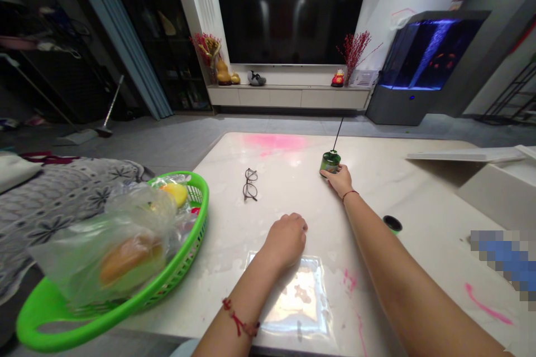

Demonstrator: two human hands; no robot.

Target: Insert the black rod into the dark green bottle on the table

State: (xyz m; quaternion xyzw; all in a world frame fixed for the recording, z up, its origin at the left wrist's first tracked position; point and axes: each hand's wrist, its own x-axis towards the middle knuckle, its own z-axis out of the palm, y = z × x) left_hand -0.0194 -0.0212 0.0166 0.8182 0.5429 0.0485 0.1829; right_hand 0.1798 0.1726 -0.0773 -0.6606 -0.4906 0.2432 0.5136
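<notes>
Fingers of the left hand (287,237) curl into a loose fist that rests on a white marble tabletop (218,178), holding nothing, at lower centre of the frame. Just below the fist, a clear plastic sheet (288,301) lies flat, and a red string bracelet (238,318) circles the left wrist. At lower left, a bright green plastic basket (125,304) carries a clear plastic bag (104,245) around an orange-brown oblong food item (129,256).

Farther up the table, the right hand (340,181) has its fingers closed against the near side of a squat green cylindrical bottle (330,162); the far side of the grip is hidden. The bottle stands roughly upright toward the far part of the table. A thin black rod (337,133) rises from its top, its long axis pointing up and away, leaning slightly right. A small round black-and-green cap (392,224) lies just right of the right forearm. Thin-framed eyeglasses (250,185) lie left of the bottle, and a pink stain (276,142) marks the far end of the table.

Beyond, a low white cabinet (288,97) stands beneath a large dark wall television (288,5), with a blue-lit aquarium (431,53) at upper right.
</notes>
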